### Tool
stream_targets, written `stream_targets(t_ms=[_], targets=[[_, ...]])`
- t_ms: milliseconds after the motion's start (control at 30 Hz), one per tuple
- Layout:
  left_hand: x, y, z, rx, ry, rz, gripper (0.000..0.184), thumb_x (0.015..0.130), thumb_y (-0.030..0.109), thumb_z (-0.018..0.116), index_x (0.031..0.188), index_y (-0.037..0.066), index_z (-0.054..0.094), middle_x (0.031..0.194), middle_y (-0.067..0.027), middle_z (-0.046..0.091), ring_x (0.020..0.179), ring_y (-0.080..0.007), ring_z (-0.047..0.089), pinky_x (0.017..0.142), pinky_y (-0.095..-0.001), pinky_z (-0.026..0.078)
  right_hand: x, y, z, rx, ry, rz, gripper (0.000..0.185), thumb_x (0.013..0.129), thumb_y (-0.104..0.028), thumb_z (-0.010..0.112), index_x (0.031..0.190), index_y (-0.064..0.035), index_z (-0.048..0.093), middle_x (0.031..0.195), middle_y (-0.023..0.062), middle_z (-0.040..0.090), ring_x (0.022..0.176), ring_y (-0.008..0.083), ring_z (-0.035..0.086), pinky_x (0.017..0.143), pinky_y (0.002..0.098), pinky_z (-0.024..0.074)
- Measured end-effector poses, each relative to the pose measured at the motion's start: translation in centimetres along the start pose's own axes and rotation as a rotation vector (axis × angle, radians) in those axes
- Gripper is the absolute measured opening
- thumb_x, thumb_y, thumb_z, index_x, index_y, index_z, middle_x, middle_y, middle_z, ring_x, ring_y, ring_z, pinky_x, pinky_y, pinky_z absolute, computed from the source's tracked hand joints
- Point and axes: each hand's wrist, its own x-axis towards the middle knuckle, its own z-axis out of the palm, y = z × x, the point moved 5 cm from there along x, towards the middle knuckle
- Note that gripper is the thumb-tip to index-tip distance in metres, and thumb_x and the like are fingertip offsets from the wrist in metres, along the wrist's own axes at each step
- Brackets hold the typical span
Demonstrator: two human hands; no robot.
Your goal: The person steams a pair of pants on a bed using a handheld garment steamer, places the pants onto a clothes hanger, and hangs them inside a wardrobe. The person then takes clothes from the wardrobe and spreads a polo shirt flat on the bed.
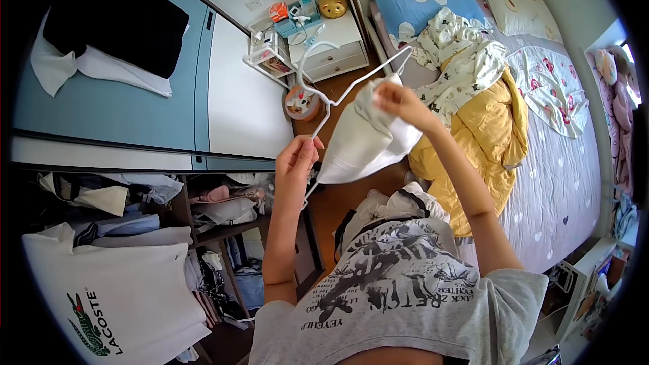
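My left hand (297,157) is closed around the lower left arm of a white hanger (329,100), whose hook points up and to the left. A white garment (368,138) hangs partly over the hanger, bunched at its upper end. My right hand (399,101) pinches that bunched fabric near the hanger's right arm. The garment's exact kind does not show, and its folds hide part of the hanger.
At left, a black garment (128,17) and a white one lie across a blue-and-white wardrobe door. Below, a white Lacoste shirt (128,290) hangs by open shelves of clothes. A bed (554,182) with a yellow quilt (480,155) stands at right; a nightstand (334,47) is ahead.
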Motion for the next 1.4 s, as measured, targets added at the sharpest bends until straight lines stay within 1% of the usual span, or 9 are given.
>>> stream_targets(t_ms=[133,267,367,467,500,633,767,867,1400], targets=[[0.4,0.5,-0.3,-0.146,0.053,-0.058,0.022,0.087,0.024,0.042,0.081,0.005,0.051,0.058,0.0078,0.031,0.047,0.0000,0.020,0.041,-0.0158,0.013,-0.2,-0.5,-5.8,-0.770,0.813,-0.386,0.018,0.076,-0.010,0.055,0.091,-0.0017,0.049,0.074,0.0084,0.054,0.071,0.0199,0.052,0.066,0.0290,0.0412],[1.6,0.5,2.0,-0.415,0.041,-0.017,0.018,0.082,0.017,0.045,0.092,0.002,0.050,0.061,0.0071,0.030,0.049,0.0001,0.024,0.040,-0.0136,0.016,0.0,-3.7,-1.2,0.208,0.050,-0.015,0.038,0.080,-0.019,0.054,0.111,-0.0012,0.042,0.095,0.0118,0.055,0.092,0.0173,0.050,0.078,0.0257,0.0387],[2.2,0.2,7.3,-0.398,-0.027,0.052,0.032,0.078,0.009,0.038,0.110,0.006,0.041,0.072,0.0050,0.037,0.058,-0.0005,0.032,0.048,-0.0147,0.027,0.1,-10.7,2.3,0.322,-0.310,-0.052,0.063,0.080,-0.024,0.053,0.127,-0.0014,0.018,0.108,0.0159,0.050,0.100,0.0189,0.049,0.086,0.0296,0.0359],[2.6,-1.0,11.5,-0.364,-0.096,0.254,0.043,0.081,0.011,0.044,0.121,0.003,0.030,0.098,-0.0039,0.042,0.084,-0.0113,0.045,0.073,-0.0236,0.038,3.2,-10.0,2.1,0.285,-0.329,0.227,0.056,0.077,-0.024,0.057,0.121,-0.0004,0.032,0.074,0.0094,0.057,0.069,0.0132,0.057,0.051,0.0202,0.0418],[2.7,-0.7,11.1,-0.122,-0.161,0.394,0.043,0.081,0.009,0.045,0.121,0.003,0.030,0.097,-0.0059,0.044,0.079,-0.0132,0.046,0.070,-0.0245,0.039,2.5,-12.9,1.5,0.152,-0.309,0.208,0.045,0.077,-0.026,0.057,0.112,-0.0019,0.042,0.055,0.0011,0.048,0.047,0.0062,0.045,0.036,0.0173,0.0280],[3.8,-3.6,2.8,0.359,0.124,0.624,0.036,0.081,0.007,0.047,0.115,0.002,0.036,0.100,-0.0109,0.046,0.089,-0.0189,0.048,0.078,-0.0296,0.038,3.2,-14.2,-1.6,-0.080,-0.358,0.243,0.031,0.078,-0.027,0.057,0.095,-0.0024,0.051,0.051,-0.0022,0.043,0.045,0.0032,0.033,0.038,0.0166,0.0232],[4.4,-7.0,-1.1,0.093,0.427,0.633,0.032,0.077,0.003,0.053,0.105,0.002,0.039,0.105,-0.0099,0.042,0.098,-0.0191,0.043,0.086,-0.0313,0.036,3.3,-18.0,-4.1,-0.328,-0.256,-0.059,0.024,0.080,-0.028,0.053,0.078,-0.0043,0.057,0.062,-0.0032,0.049,0.048,0.0025,0.034,0.042,0.0166,0.0272],[4.7,-7.9,2.0,-0.263,0.243,0.678,0.035,0.076,0.004,0.055,0.106,0.000,0.036,0.111,-0.0101,0.034,0.100,-0.0196,0.042,0.084,-0.0304,0.040,3.0,-20.9,-6.3,-0.363,-0.138,-0.203,0.022,0.083,-0.023,0.048,0.077,-0.0039,0.056,0.063,-0.0039,0.049,0.048,0.0019,0.033,0.043,0.0163,0.0267],[3.5,1.5,5.0,0.334,0.126,0.943,0.054,0.064,0.011,0.067,0.112,0.012,0.042,0.098,-0.0097,0.040,0.090,-0.0248,0.046,0.076,-0.0322,0.041,-1.5,-21.3,-17.0,-0.076,0.255,-0.523,0.029,0.088,-0.030,0.036,0.077,-0.0041,0.046,0.064,-0.0021,0.036,0.043,0.0048,0.020,0.043,0.0194,0.0144]])
